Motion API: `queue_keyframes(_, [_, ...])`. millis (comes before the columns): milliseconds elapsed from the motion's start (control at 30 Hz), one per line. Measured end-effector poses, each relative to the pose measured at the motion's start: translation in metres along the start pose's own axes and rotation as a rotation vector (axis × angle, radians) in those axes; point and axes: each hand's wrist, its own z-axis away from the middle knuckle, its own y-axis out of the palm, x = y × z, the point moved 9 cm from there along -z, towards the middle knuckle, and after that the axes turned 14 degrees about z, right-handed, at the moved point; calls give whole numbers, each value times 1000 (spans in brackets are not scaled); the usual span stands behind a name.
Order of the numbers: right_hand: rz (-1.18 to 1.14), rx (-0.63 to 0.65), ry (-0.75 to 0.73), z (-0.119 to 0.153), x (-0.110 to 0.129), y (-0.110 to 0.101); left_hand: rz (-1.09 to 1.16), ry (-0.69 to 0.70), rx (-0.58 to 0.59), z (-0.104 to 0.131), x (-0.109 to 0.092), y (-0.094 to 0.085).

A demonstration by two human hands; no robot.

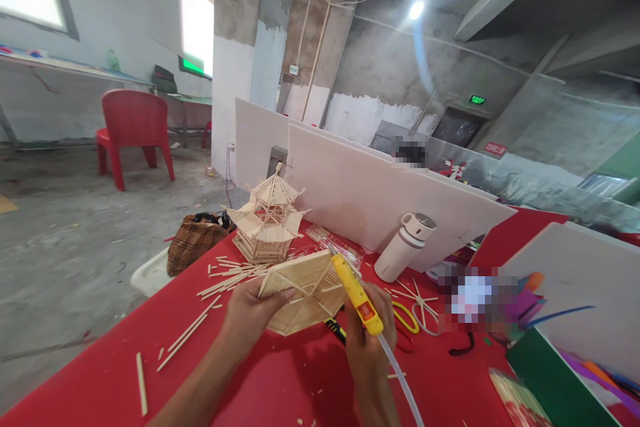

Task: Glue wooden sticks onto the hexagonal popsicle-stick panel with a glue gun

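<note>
My left hand [255, 317] grips the left edge of a flat, many-sided panel [300, 300] made of pale wooden sticks, thumb on top. In my right hand [370, 327] is a yellow glue gun [357, 293], its nozzle at the panel's upper right edge. A translucent glue stick [400, 373] trails from the gun's rear toward the bottom of the view. Behind the panel stands a tiered pagoda model [270, 220] of the same sticks. Loose sticks [233, 277] lie between the model and my left hand.
A white flask [405, 247] stands behind my right hand, before white boards [350, 180]. Yellow-handled scissors [406, 317] and crossed sticks lie to the right on the red table [280, 380]. A green box [560, 380] is at far right, a plaid bag [195, 243] at left.
</note>
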Motion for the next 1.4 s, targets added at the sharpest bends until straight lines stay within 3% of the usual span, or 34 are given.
queue_keyframes(100, [39, -11, 25, 0, -5, -2, -14, 20, 7, 0, -1, 1])
queue_keyframes(300, [-68, 41, -75, 3, 7, 5, -1, 5, -7, -1, 1, 0])
queue_keyframes(467, [-36, -2, -35, 3, 2, 0, -26, 36, -5, -1, -3, 0])
queue_keyframes(733, [-162, 113, -112, 19, 36, 14, -191, 185, -63, -3, -11, -8])
queue_keyframes(900, [-182, 114, -37, 16, 36, 12, -355, 292, -107, 0, -20, -12])
queue_keyframes(1000, [-208, 132, -64, 15, 39, 8, -428, 343, -119, 4, -26, -12])
queue_keyframes(1167, [-190, 206, -200, 19, 52, 4, -472, 314, -143, 6, -27, -15])
queue_keyframes(1400, [-134, 183, -216, 22, 55, 2, -497, 289, -122, 5, -25, -16])
